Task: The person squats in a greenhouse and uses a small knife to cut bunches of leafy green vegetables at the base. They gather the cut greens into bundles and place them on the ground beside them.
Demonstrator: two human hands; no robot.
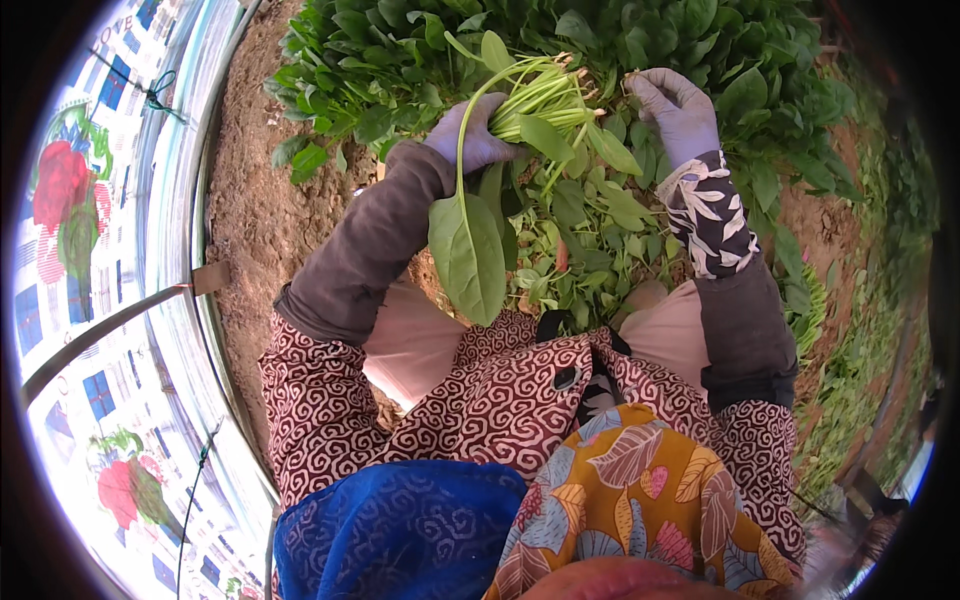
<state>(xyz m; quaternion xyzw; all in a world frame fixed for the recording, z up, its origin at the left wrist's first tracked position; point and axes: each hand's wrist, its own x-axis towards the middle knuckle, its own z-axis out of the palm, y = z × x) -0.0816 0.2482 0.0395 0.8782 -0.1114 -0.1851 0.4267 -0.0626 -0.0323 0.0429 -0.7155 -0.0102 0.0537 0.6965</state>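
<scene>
My left hand (472, 135), in a pale purple glove, grips a bunch of spinach-like greens (529, 105) by the stems. The trimmed pinkish root ends point up and right, while the leaves hang below. One long stem bends over the glove, its broad leaf (469, 255) dangling toward my lap. Just right of the root ends is my right hand (675, 109), gloved alike, with thumb and fingers bent toward each other. A small brown bit shows at its fingertips; whether they pinch it is unclear. Loose leaves (592, 255) lie beneath both hands, between my knees.
Dense leafy plants (555, 30) grow directly ahead. Bare soil (255, 172) runs along the left, beside a plastic-sheet wall (142, 225) with a printed cloth behind it and a curved pole (105, 330). At right lie a bundle of greens (810, 307) and scattered greenery (847, 405).
</scene>
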